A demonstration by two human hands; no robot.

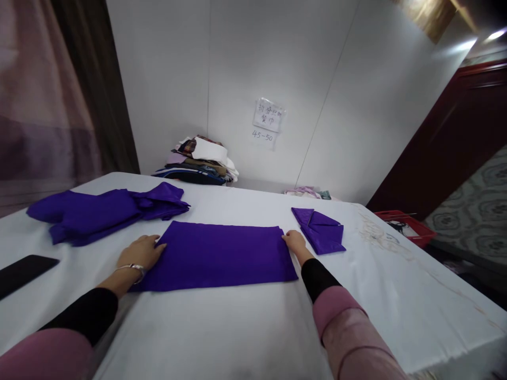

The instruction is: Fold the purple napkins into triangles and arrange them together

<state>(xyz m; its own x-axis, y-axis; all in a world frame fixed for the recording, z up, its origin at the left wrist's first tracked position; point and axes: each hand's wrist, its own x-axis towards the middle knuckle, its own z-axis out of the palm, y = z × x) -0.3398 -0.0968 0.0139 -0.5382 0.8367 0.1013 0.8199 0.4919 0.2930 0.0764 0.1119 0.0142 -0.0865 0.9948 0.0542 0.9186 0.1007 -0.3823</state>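
Note:
A purple cloth napkin (225,256), folded into a wide rectangle, lies flat on the white-covered table (229,327) in front of me. My left hand (140,254), with a silver bracelet at the wrist, grips the napkin's left edge between thumb and fingers; part of its grip is hidden. At the far right corner, my right hand (295,241) pinches the cloth. Just beyond that hand lies another purple napkin folded into a pointed shape (322,229). A loose heap of purple cloths (103,211) rests at the back left.
A black flat object, like a phone (26,272), lies at the left. Against the wall (166,68) sits a stack of folded clothes (202,161), with a handwritten sign (269,116) above and to the right. A red basket (412,227) stands past the table's right edge.

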